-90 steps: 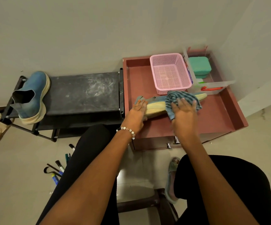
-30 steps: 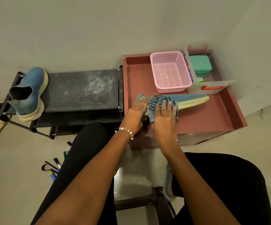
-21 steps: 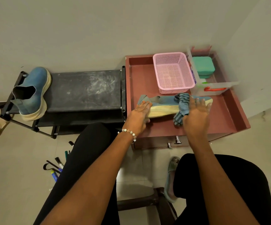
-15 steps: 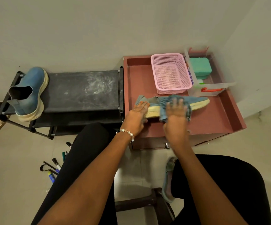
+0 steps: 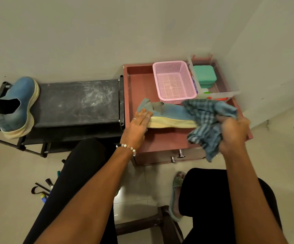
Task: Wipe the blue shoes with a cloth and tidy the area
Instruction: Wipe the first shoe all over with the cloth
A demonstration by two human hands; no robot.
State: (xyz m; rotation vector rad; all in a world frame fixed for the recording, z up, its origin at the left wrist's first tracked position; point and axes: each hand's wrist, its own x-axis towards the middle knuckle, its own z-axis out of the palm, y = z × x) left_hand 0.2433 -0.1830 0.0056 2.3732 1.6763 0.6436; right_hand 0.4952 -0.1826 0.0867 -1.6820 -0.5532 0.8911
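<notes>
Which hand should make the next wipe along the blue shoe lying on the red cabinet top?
Right. The right hand already holds the blue checked cloth in its grip at the blue knit shoe's toe end, while the left hand rests on its heel, steadying it.

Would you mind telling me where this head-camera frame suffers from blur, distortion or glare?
Head view: the right hand and the checked cloth are smeared by motion blur; the left hand on the blue shoe is sharper; the wide lens bows the black rack and the wall edges; soft even light, a faint sheen on the floor tiles.
</notes>
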